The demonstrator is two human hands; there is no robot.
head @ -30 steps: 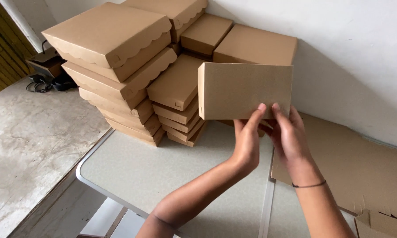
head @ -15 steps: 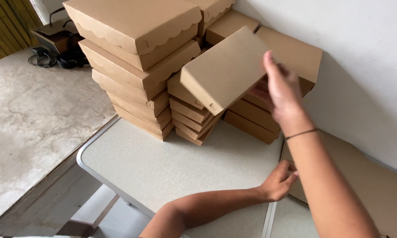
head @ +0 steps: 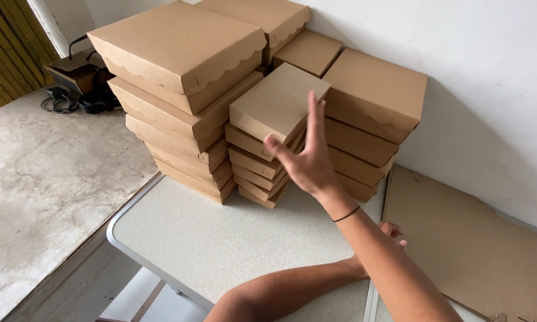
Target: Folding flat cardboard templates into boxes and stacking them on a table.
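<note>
Head view: three stacks of brown cardboard boxes are seen on the grey desk point(head: 221, 250) against the wall. The right hand point(head: 307, 158) is held open, fingers spread, just beside the small box point(head: 277, 101) topping the middle stack, about six boxes high. The left hand point(head: 388, 235) is rested flat on the desk, mostly hidden behind the right forearm, beside one flat cardboard sheet point(head: 471, 250).
</note>
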